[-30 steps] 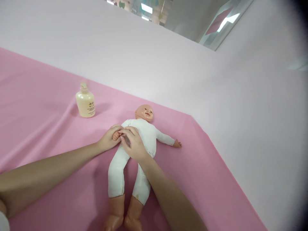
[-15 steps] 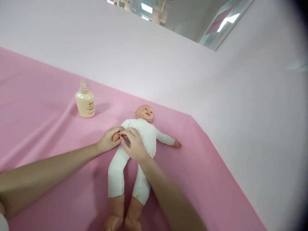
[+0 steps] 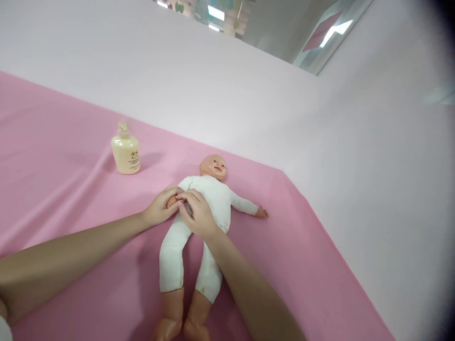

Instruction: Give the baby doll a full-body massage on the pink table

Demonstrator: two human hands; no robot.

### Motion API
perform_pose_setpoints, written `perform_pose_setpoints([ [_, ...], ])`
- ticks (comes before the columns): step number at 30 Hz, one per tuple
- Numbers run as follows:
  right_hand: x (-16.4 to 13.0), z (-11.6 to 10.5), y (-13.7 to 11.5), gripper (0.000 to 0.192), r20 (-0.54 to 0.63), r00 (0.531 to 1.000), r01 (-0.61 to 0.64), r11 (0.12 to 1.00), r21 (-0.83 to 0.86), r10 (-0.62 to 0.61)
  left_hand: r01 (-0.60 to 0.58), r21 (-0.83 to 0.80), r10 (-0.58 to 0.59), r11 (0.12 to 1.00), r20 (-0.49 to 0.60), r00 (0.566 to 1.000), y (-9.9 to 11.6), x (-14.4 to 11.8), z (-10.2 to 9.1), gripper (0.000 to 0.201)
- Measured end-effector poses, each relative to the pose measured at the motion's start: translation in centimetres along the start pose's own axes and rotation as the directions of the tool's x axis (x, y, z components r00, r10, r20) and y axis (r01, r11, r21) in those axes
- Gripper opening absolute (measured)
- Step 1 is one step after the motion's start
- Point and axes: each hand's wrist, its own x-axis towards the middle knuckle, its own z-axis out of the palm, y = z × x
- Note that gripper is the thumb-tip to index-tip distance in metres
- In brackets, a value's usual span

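Baby doll [image 3: 209,199] lies face-up on pink sheet [image 3: 71,199]; left hand [image 3: 161,207] cups its small hand steady, right hand [image 3: 199,215] pinches its fingers, lotion bottle [image 3: 125,152] standing well apart.

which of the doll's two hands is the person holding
The doll hand on the bottle's side, clasped between the left hand and right hand. The other doll hand lies free on the pink sheet.

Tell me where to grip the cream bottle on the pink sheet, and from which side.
Grip the cream bottle around its wide round body, below the narrow pump top. Come from the near right side: it stands upright and apart from the doll, so probably nothing blocks that approach.
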Motion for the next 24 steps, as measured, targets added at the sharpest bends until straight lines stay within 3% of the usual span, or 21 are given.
perform_pose_setpoints([
  [13,0.01,0.37,0.38,0.019,0.003,1.0,-0.019,0.999,-0.029,0.02,0.154,-0.006,-0.154,0.988,-0.007,0.988,0.16,0.04,0.29,0.008],
  [24,0.09,0.49,0.26,0.015,-0.015,0.997,-0.082,0.994,-0.072,0.081,0.171,-0.067,-0.171,0.983,-0.002,0.985,-0.05,-0.08,0.32,0.009],
])
